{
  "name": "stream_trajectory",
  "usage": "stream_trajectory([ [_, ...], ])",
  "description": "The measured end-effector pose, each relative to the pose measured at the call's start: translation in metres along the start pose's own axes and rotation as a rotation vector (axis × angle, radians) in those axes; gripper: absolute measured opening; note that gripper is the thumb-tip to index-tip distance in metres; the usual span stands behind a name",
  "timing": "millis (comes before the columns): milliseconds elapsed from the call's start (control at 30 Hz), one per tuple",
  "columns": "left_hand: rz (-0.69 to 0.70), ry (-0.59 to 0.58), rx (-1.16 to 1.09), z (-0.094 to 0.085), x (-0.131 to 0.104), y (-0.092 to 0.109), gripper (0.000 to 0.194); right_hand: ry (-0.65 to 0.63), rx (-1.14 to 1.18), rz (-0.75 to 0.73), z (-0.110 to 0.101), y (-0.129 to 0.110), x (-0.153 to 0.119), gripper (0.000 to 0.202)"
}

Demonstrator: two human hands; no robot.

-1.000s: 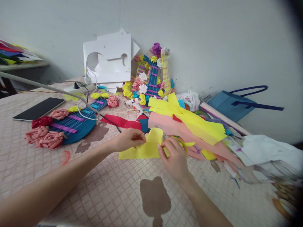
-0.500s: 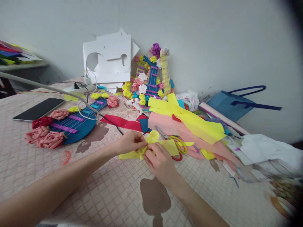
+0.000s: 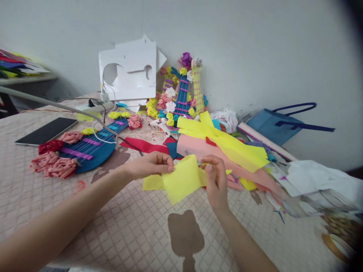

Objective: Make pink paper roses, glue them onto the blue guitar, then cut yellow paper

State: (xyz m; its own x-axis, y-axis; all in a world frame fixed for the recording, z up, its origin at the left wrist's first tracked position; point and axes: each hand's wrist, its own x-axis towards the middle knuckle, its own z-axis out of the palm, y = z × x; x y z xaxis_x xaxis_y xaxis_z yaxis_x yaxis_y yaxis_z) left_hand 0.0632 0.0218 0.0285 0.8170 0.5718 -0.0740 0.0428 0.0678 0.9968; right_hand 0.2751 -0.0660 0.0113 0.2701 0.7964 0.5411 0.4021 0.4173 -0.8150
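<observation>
A piece of yellow paper [image 3: 181, 180] is stretched between my two hands above the table. My left hand [image 3: 154, 165] pinches its upper left edge. At its right side, my right hand [image 3: 216, 181] has thumb and fingers bent together beside the paper; what lies between them is too small to make out. Another yellow strip [image 3: 152, 183] lies on the tablecloth below my left hand. Scissors behind my right hand are mostly hidden.
On the left lie a blue paper guitar [image 3: 98, 153] with pink flowers and a dark tablet [image 3: 47, 130]. A white glue gun [image 3: 161, 125] stands behind my hands. Yellow sheets [image 3: 227, 141], pink sheets and a blue bag [image 3: 275, 126] are on the right.
My hands have moved apart, the right one to the right and turned more upright. The crumpled yellow paper between them is now spread open.
</observation>
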Motion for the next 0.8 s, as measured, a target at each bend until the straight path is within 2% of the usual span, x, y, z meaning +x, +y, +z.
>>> stream_trajectory([
  [33,-0.012,-0.038,-0.016,-0.002,0.0,-0.001,0.032,-0.06,0.107,0.152,-0.001,0.002,0.002,0.034],
  [100,-0.038,-0.091,-0.015,-0.005,0.0,-0.005,0.031,-0.272,0.326,0.44,0.0,0.005,0.004,0.053],
  [167,-0.06,-0.095,0.023,-0.008,0.003,-0.01,0.03,-0.431,0.486,0.634,0.001,0.006,0.004,0.064],
  [233,-0.076,-0.077,0.081,-0.011,0.007,-0.015,0.029,-0.429,0.563,0.717,0.002,0.007,0.003,0.06],
  [333,-0.076,-0.071,0.138,-0.013,0.01,-0.019,0.028,-0.345,0.568,0.734,0.003,0.01,0.001,0.044],
  [433,-0.073,-0.064,0.131,-0.013,0.01,-0.021,0.031,-0.332,0.465,0.756,0.003,0.017,0.0,0.036],
  [600,-0.095,-0.023,0.124,-0.013,0.011,-0.026,0.045,-0.253,0.362,0.735,0.005,0.024,0.001,0.037],
  [700,-0.104,-0.031,0.152,-0.015,0.012,-0.028,0.043,-0.218,0.354,0.721,0.006,0.024,0.001,0.039],
  [800,-0.112,-0.025,0.181,-0.017,0.012,-0.028,0.038,-0.269,0.365,0.685,0.005,0.022,0.002,0.042],
])
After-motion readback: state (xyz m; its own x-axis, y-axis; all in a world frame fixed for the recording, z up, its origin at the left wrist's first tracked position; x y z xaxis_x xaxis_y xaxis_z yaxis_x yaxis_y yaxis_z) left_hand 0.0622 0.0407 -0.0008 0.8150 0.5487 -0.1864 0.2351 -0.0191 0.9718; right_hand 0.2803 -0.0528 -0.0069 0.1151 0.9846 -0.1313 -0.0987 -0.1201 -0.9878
